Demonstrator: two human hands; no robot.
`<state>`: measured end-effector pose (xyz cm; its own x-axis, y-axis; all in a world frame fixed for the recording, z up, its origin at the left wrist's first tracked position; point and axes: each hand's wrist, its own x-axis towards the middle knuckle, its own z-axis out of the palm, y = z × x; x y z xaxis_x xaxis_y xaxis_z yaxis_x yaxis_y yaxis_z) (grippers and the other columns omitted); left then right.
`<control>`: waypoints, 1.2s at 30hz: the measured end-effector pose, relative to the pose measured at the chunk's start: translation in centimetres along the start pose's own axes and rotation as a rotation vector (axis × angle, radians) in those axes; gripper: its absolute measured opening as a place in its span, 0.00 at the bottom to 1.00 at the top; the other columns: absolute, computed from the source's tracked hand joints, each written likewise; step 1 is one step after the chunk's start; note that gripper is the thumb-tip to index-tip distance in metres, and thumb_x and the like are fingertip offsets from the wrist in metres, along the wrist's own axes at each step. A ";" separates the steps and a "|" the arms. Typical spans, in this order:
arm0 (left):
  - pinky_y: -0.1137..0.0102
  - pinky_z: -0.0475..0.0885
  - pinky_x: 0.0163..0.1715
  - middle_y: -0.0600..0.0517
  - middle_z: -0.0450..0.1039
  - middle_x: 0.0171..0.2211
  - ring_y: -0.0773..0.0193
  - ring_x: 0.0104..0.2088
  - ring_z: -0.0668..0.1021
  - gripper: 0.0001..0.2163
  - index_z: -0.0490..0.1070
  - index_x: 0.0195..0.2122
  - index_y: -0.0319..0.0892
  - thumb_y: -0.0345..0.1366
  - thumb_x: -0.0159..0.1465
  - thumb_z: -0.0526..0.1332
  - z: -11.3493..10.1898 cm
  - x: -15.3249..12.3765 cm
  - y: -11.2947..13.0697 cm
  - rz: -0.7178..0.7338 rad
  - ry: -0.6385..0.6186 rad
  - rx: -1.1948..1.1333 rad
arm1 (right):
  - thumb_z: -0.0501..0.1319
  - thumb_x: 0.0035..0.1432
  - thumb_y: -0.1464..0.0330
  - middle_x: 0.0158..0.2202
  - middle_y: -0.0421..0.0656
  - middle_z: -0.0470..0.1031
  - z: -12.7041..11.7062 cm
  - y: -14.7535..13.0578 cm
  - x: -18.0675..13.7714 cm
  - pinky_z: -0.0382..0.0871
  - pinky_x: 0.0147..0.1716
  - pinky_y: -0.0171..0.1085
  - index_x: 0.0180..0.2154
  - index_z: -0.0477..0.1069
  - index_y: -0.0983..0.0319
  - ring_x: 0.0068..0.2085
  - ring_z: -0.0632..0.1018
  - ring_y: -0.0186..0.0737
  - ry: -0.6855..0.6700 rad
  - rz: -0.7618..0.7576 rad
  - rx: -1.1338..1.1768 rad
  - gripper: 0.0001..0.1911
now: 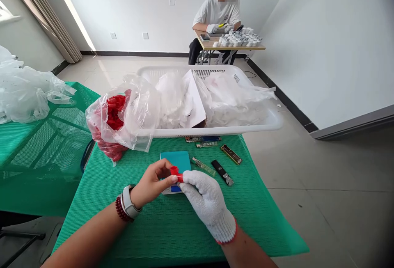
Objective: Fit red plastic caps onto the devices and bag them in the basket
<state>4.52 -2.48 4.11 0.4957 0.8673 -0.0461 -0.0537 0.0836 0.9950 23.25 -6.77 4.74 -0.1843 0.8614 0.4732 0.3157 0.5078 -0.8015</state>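
Observation:
My bare left hand (153, 182), with a watch and a bead bracelet on the wrist, pinches a small red plastic cap (176, 173). My right hand (207, 202), in a white knit glove, grips the same red cap from the other side. Both hands meet just above a small scale with a teal top (178, 160) on the green mesh table (123, 202). A clear bag full of red caps (114, 116) sits to the left, leaning on a white basket (221, 130).
The white basket holds crumpled clear bags and white paper. Several lighters (222, 172) lie on the table in front of it. A green side table with plastic bags (24, 91) stands left. Far back, another person works at a wooden desk (230, 46).

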 end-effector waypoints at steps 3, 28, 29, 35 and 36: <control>0.74 0.65 0.29 0.53 0.68 0.29 0.70 0.28 0.69 0.19 0.66 0.34 0.39 0.51 0.65 0.63 0.0 0.1 -0.2 -0.061 -0.050 -0.055 | 0.62 0.63 0.74 0.36 0.39 0.79 0.0 0.4 0.0 0.73 0.39 0.32 0.43 0.73 0.58 0.36 0.79 0.34 -0.019 -0.049 -0.027 0.08; 0.72 0.65 0.30 0.50 0.74 0.30 0.66 0.28 0.71 0.16 0.74 0.42 0.40 0.48 0.69 0.58 0.1 -0.1 -0.1 0.236 0.030 0.561 | 0.59 0.66 0.64 0.38 0.43 0.77 0.5 0.5 -0.2 0.74 0.41 0.35 0.40 0.75 0.61 0.39 0.77 0.37 -0.104 0.495 0.254 0.09; 0.72 0.66 0.30 0.49 0.75 0.31 0.66 0.29 0.72 0.15 0.74 0.44 0.40 0.47 0.69 0.59 0.2 -0.2 -0.1 0.280 0.030 0.591 | 0.60 0.65 0.63 0.38 0.43 0.77 0.5 0.6 -0.3 0.75 0.40 0.35 0.40 0.75 0.62 0.39 0.78 0.37 -0.088 0.509 0.268 0.09; 0.73 0.58 0.25 0.53 0.68 0.21 0.68 0.22 0.67 0.21 0.70 0.28 0.39 0.48 0.71 0.53 0.3 -0.5 0.0 0.241 0.052 0.631 | 0.58 0.67 0.65 0.36 0.42 0.77 -0.2 -0.4 0.4 0.73 0.37 0.33 0.39 0.77 0.61 0.36 0.77 0.35 -0.177 0.432 0.253 0.10; 0.73 0.56 0.24 0.54 0.66 0.20 0.69 0.21 0.65 0.23 0.67 0.25 0.40 0.49 0.72 0.51 0.3 -0.5 0.0 0.201 0.038 0.612 | 0.57 0.67 0.66 0.35 0.41 0.77 -0.3 -0.7 0.6 0.72 0.36 0.33 0.39 0.77 0.61 0.35 0.76 0.35 -0.215 0.398 0.240 0.10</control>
<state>4.54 -3.12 4.16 0.4961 0.8544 0.1545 0.3672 -0.3677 0.8544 23.20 -6.57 5.67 -0.2883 0.9563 0.0491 0.1819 0.1051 -0.9777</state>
